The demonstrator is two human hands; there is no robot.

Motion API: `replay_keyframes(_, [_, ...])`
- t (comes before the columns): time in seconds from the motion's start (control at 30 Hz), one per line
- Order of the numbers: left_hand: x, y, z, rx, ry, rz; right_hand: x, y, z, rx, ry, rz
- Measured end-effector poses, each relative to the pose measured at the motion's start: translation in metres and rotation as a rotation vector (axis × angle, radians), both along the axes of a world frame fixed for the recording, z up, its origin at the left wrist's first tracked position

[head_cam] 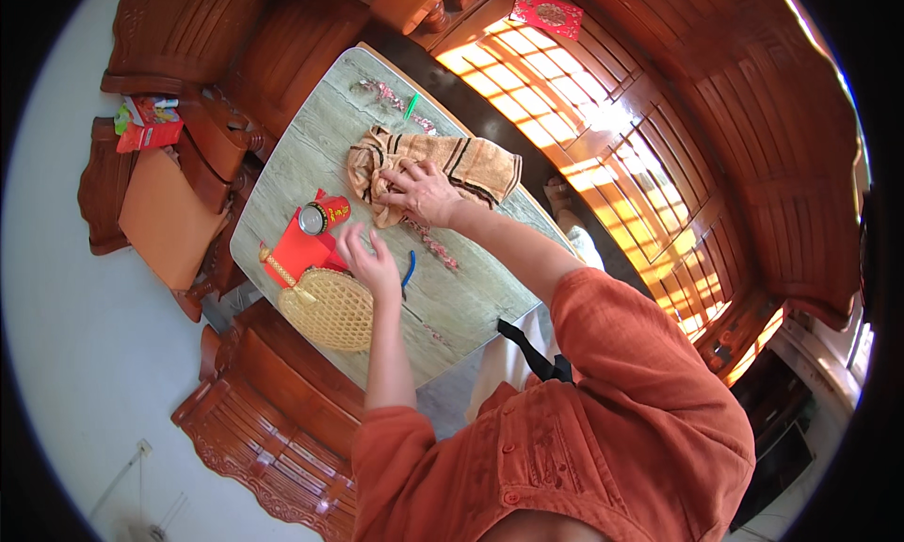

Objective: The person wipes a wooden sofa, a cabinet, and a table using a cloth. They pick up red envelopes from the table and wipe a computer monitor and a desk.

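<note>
A tan towel with dark stripes [487, 162] lies bunched on the wood-patterned table [452, 316]. My right hand [421, 192] presses down on its folds, fingers spread and bent into the cloth. Nearer the table's left side, my left hand [371, 259] is raised with fingers apart and nothing in them. It is beside a red drink can [325, 216] lying on its side, and by a woven hand fan [328, 309]. Red paper envelopes [293, 242] lie under or against the can and the fan's handle. A blue curved item [409, 268] is right of my left hand. Beyond the towel lies a green item [410, 106].
Carved wooden benches and chairs surround the table, one chair [282, 429] at lower left. A red patterned card [547, 14] lies on the sunlit bench [628, 153]. Red packaging [150, 125] sits at the far left, near an orange-brown board [169, 217]. A foot shows beside the table.
</note>
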State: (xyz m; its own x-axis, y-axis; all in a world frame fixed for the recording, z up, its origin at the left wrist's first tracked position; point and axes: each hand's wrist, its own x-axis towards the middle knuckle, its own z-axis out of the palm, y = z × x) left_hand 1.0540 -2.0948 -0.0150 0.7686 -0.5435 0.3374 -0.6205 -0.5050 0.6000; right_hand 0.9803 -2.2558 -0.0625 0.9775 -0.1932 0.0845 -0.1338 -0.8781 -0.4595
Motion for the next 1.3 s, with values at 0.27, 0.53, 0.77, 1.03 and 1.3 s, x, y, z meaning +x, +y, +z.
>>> replay_keyframes(0.27, [0.048, -0.209, -0.046, 0.618, -0.128, -0.14, -0.133, -0.006, 0.005, 0.082, 0.059, 0.268])
replay_keyframes(0.53, [0.04, -0.094, -0.055, 0.735, 0.154, 0.2, -0.159, -0.074, 0.009, 0.187, 0.068, 0.369])
replay_keyframes(0.77, [-0.014, 0.014, -0.052, 0.725, 0.294, 0.398, 0.005, -0.122, -0.006, 0.069, -0.099, 0.295])
replay_keyframes(1.03, [0.013, -0.131, -0.045, 0.422, 0.029, 0.331, 0.112, -0.205, -0.017, -0.003, -0.17, 0.172])
replay_keyframes(1.3, [0.036, -0.24, -0.111, 0.639, -0.084, 0.384, 0.171, -0.454, -0.052, -0.285, 0.199, -0.204])
